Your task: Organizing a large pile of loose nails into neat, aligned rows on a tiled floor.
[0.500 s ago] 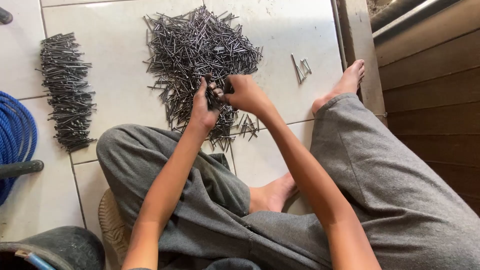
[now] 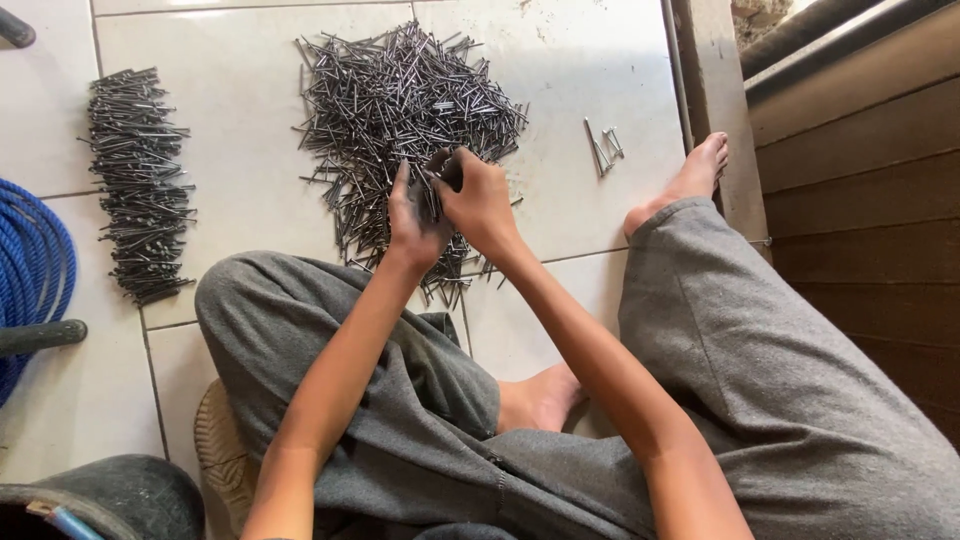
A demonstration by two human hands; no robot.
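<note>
A big loose pile of dark steel nails (image 2: 400, 100) lies on the white tiled floor (image 2: 240, 150) in front of me. My left hand (image 2: 412, 222) and my right hand (image 2: 478, 198) meet at the pile's near edge, both closed around a small bunch of nails (image 2: 447, 170) held between them. A long row of sorted nails (image 2: 135, 180) lies to the left. A few separate nails (image 2: 603, 145) rest to the right of the pile.
I sit on the floor in grey trousers, left knee (image 2: 250, 300) raised, right foot (image 2: 690, 180) by a wooden door frame (image 2: 715, 90). A blue coiled rope (image 2: 30, 270) lies at the left edge, a dark bucket (image 2: 110, 495) at bottom left.
Both hands have shifted slightly and drawn closer together on the bunch of nails. The piles have not moved.
</note>
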